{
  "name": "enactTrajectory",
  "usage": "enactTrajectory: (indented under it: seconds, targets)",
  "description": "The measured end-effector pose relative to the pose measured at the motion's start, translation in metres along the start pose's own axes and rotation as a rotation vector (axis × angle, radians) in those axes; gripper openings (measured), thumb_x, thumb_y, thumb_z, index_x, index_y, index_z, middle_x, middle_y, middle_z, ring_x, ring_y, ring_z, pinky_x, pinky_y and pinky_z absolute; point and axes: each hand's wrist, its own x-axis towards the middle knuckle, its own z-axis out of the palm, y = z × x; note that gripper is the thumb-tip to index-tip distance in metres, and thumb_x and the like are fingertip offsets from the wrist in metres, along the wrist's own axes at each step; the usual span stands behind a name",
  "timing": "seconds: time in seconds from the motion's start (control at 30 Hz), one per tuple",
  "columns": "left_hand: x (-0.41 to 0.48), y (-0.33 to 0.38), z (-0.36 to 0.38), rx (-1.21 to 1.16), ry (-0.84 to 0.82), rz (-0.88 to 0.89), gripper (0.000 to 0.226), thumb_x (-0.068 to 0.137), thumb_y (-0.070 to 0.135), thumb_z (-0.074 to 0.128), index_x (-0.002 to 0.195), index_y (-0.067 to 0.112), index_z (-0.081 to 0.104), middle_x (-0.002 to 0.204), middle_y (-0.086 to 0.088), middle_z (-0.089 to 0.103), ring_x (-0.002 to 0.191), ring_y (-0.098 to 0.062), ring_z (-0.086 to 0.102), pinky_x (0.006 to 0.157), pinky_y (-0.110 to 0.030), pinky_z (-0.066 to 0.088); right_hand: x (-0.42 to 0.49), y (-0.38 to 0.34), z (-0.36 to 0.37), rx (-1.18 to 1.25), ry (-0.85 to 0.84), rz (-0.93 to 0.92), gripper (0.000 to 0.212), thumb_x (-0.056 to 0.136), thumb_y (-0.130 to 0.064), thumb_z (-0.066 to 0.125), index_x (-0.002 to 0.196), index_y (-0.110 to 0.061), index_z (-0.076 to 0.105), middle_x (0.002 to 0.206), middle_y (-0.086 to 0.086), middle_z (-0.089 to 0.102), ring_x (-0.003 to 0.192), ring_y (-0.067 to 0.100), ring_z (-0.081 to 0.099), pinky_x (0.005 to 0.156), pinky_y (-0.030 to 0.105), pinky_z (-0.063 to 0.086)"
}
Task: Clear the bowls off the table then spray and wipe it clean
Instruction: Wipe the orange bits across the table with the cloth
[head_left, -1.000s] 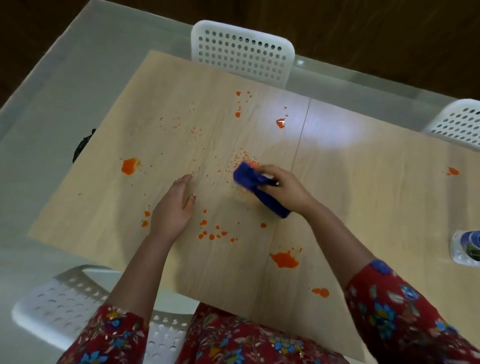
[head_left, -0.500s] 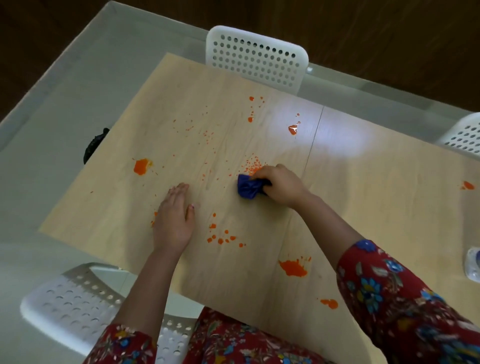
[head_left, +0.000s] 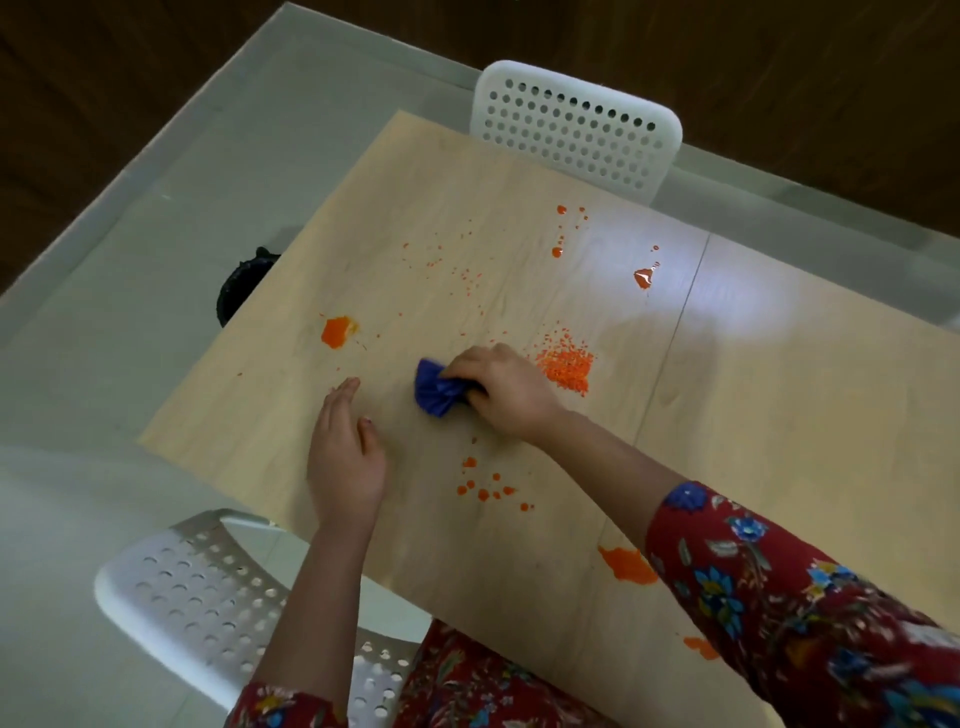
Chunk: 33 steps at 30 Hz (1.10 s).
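While right grip pinches, cloth half-hidden (crumpled)

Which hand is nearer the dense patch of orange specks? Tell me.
Right. The right hand, gripping the blue cloth, sits just beside the orange patch; the left hand lies flat farther away, beyond the cloth.

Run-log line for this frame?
phase: wiping | right hand: grips blue cloth on table | left hand: rests flat on table | orange spills: scattered
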Motion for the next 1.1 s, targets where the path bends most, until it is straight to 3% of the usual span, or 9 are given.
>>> enactTrajectory:
  seconds: [0.07, 0.13, 0.4, 0.53, 0.6, 0.77, 0.9, 1.0, 1.1]
  targets:
    - [0.002, -0.005, -0.003, 0.0, 0.019, -0.03, 0.045, 0.097, 0.013, 0.045, 0.142, 0.02, 0.042, 0.146, 0.002, 0.044, 0.135, -0.017, 0.041, 0.108, -0.039, 0.039, 0.0, -0.02, 0.015, -0.004, -0.166, -0.139, 0.04, 0.091, -0.011, 0.053, 0.127, -0.027, 0.061, 0.129, -0.002, 0.058, 0.106, 0.026, 0.05, 0.086, 0.039, 0.044]
    - [0.005, -0.011, -0.005, -0.005, 0.024, -0.046, 0.046, 0.097, 0.012, 0.045, 0.142, 0.019, 0.043, 0.146, 0.003, 0.044, 0.135, -0.017, 0.041, 0.106, -0.034, 0.038, 0.006, -0.029, 0.026, -0.032, -0.186, -0.153, 0.04, 0.094, -0.014, 0.05, 0.131, -0.028, 0.058, 0.132, -0.003, 0.055, 0.106, 0.024, 0.048, 0.084, 0.037, 0.043]
    - [0.005, -0.023, -0.009, -0.045, 0.04, -0.073, 0.044, 0.096, 0.014, 0.048, 0.14, 0.018, 0.044, 0.145, 0.002, 0.045, 0.133, -0.018, 0.043, 0.106, -0.035, 0.039, 0.021, 0.002, 0.008, 0.006, 0.206, 0.23, 0.038, 0.095, -0.016, 0.052, 0.132, -0.025, 0.056, 0.129, 0.0, 0.057, 0.11, 0.027, 0.05, 0.083, 0.036, 0.046]
    - [0.002, -0.015, 0.004, -0.04, -0.031, 0.013, 0.045, 0.095, 0.014, 0.052, 0.14, 0.018, 0.045, 0.144, 0.002, 0.046, 0.129, -0.017, 0.046, 0.105, -0.028, 0.038, -0.026, 0.007, 0.021, -0.058, 0.106, -0.047, 0.039, 0.091, -0.013, 0.057, 0.127, -0.027, 0.061, 0.126, 0.001, 0.06, 0.1, 0.027, 0.053, 0.078, 0.037, 0.045]
    - [0.004, -0.006, 0.013, -0.043, -0.081, 0.066, 0.046, 0.094, 0.014, 0.052, 0.14, 0.019, 0.046, 0.144, 0.004, 0.046, 0.13, -0.014, 0.045, 0.107, -0.028, 0.037, -0.028, 0.014, 0.026, -0.114, 0.139, -0.069, 0.034, 0.091, -0.014, 0.059, 0.123, -0.025, 0.064, 0.122, 0.002, 0.064, 0.091, 0.028, 0.055, 0.072, 0.038, 0.047]
    - [0.024, 0.022, 0.037, -0.023, -0.147, 0.183, 0.046, 0.094, 0.016, 0.052, 0.14, 0.019, 0.046, 0.145, 0.005, 0.045, 0.135, -0.01, 0.038, 0.112, -0.027, 0.032, 0.006, 0.021, 0.0, -0.014, 0.211, 0.192, 0.039, 0.092, -0.013, 0.054, 0.129, -0.026, 0.06, 0.129, -0.002, 0.06, 0.104, 0.027, 0.052, 0.08, 0.036, 0.044]
    - [0.054, 0.039, 0.059, 0.003, -0.167, 0.314, 0.046, 0.094, 0.017, 0.053, 0.14, 0.016, 0.047, 0.144, 0.002, 0.047, 0.135, -0.014, 0.039, 0.114, -0.031, 0.031, -0.022, 0.043, -0.026, 0.166, 0.502, 0.312, 0.036, 0.093, -0.015, 0.057, 0.128, -0.017, 0.06, 0.123, 0.0, 0.061, 0.107, 0.02, 0.055, 0.086, 0.028, 0.043]
    - [0.079, 0.042, 0.072, 0.043, -0.126, 0.363, 0.043, 0.096, 0.019, 0.052, 0.138, 0.011, 0.048, 0.143, -0.004, 0.049, 0.136, -0.02, 0.04, 0.114, -0.031, 0.028, -0.06, 0.08, -0.029, 0.231, 0.657, 0.647, 0.039, 0.093, -0.016, 0.055, 0.132, -0.015, 0.055, 0.126, 0.003, 0.054, 0.108, 0.021, 0.056, 0.086, 0.025, 0.039]
    - [0.096, 0.046, 0.083, 0.095, -0.09, 0.351, 0.046, 0.095, 0.02, 0.052, 0.139, 0.008, 0.048, 0.142, -0.008, 0.05, 0.137, -0.023, 0.039, 0.114, -0.035, 0.03, -0.081, 0.104, -0.022, 0.213, 0.659, 0.915, 0.042, 0.094, -0.02, 0.053, 0.136, -0.014, 0.049, 0.135, 0.006, 0.042, 0.106, 0.031, 0.058, 0.085, 0.033, 0.043]
